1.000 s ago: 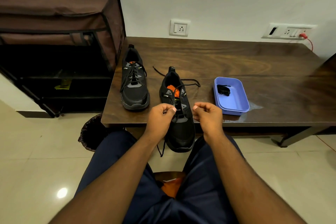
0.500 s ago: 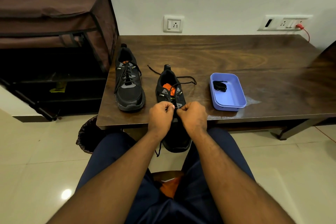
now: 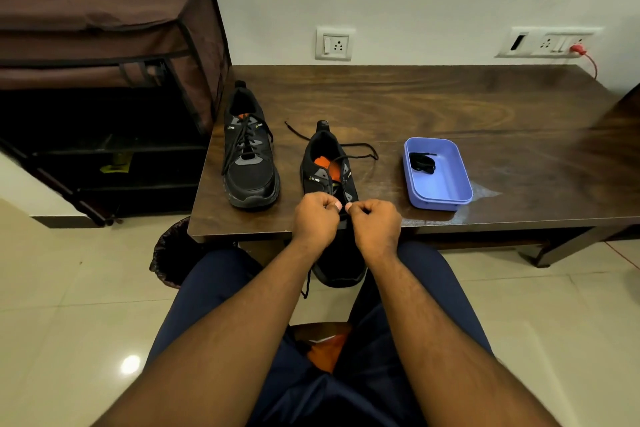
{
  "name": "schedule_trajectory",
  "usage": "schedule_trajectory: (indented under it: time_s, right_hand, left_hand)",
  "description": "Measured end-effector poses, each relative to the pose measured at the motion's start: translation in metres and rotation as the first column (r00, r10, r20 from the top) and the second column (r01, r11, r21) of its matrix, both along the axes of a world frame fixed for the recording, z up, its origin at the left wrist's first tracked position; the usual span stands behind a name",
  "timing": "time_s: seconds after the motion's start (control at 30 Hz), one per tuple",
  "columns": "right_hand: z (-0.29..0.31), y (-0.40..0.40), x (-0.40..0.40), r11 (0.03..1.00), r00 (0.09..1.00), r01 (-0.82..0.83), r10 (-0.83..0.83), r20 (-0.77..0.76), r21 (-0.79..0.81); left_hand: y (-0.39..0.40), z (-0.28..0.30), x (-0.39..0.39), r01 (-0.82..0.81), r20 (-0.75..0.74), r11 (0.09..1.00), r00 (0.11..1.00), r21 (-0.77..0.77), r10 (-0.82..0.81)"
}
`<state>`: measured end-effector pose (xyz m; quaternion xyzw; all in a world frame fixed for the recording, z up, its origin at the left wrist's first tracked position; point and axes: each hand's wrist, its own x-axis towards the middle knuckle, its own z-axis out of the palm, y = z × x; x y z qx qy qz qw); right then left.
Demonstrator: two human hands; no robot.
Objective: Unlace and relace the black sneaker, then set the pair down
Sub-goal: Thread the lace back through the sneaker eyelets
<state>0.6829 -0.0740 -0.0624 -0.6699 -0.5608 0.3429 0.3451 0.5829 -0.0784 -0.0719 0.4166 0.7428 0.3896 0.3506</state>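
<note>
Both forearms reach forward from the lap and meet over the half-laced black mesh sneaker with the orange tongue (image 3: 327,173), which lies on the dark wooden table (image 3: 433,107) with its toe sticking out past the near edge. The left hand (image 3: 316,217) and the right hand (image 3: 375,224) are clenched knuckles-up, thumbs nearly touching, each pinching the thin black shoelace (image 3: 356,149) at the sneaker's lower eyelets. The lace's loose ends trail over the table beside the sneaker's heel, and another length hangs below its toe.

Half a second ago the hands were pressed together; now a small gap shows between the thumbs, far narrower than the spread of a second ago.

The fully laced black sneaker (image 3: 250,152) stands to the left of the worked sneaker, and the lilac plastic tray (image 3: 446,184), with a coiled black lace (image 3: 421,162) inside, sits to its right.
</note>
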Motion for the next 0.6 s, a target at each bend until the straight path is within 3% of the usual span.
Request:
schedule_trajectory:
  time_s: [0.27,0.47,0.6]
  right_hand:
    - [-0.006,-0.001,0.0,1.0,1.0,0.01,-0.01,-0.007,-0.011]
    - [-0.016,0.002,0.004,0.999,0.995,-0.038,0.036,-0.092,-0.013]
    - [-0.017,0.01,0.016,0.986,0.943,-0.146,0.113,-0.313,-0.084]
  left_hand:
    - [-0.004,0.008,0.003,0.088,-0.278,0.987,0.953,-0.133,-0.122]
    - [-0.006,0.011,0.015,0.014,-0.329,0.989,0.942,-0.148,-0.063]
    - [-0.003,0.004,0.017,-0.05,-0.207,0.993,0.978,-0.108,0.026]
